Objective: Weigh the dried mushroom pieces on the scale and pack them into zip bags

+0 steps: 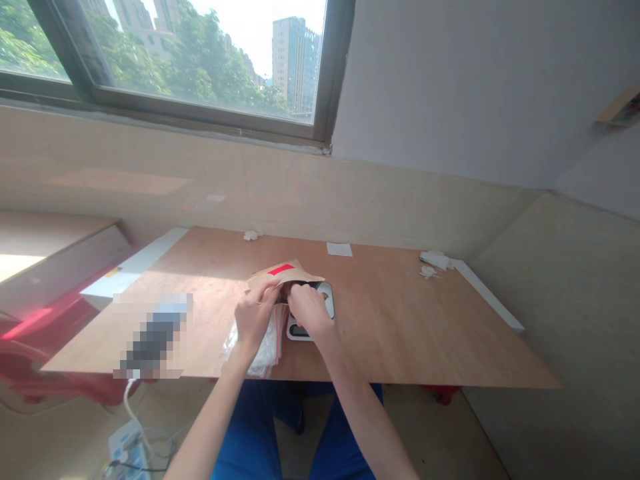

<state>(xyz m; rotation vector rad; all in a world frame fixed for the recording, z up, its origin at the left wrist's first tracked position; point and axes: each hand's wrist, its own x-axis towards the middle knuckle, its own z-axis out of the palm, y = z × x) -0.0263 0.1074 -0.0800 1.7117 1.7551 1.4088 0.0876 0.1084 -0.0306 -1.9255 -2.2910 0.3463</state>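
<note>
A brown kraft paper bag (300, 269) with a red label lies over a white digital scale (329, 303), its opening facing me. My left hand (256, 310) is closed on the left edge of the bag's mouth. At the opening, my right hand (311, 308) is curled, its fingertips inside the bag and out of sight. Whatever those fingers hold is hidden. Clear zip bags (267, 347) with red seal lines lie in a stack under my left wrist, left of the scale.
On the wooden table (400, 333), a blurred-out dark device (153, 340) with a white cable lies left. White paper (339, 249) and crumpled scraps (435, 260) are along the back. A power strip (129, 447) sits on the floor; red stools (55, 360) stand left.
</note>
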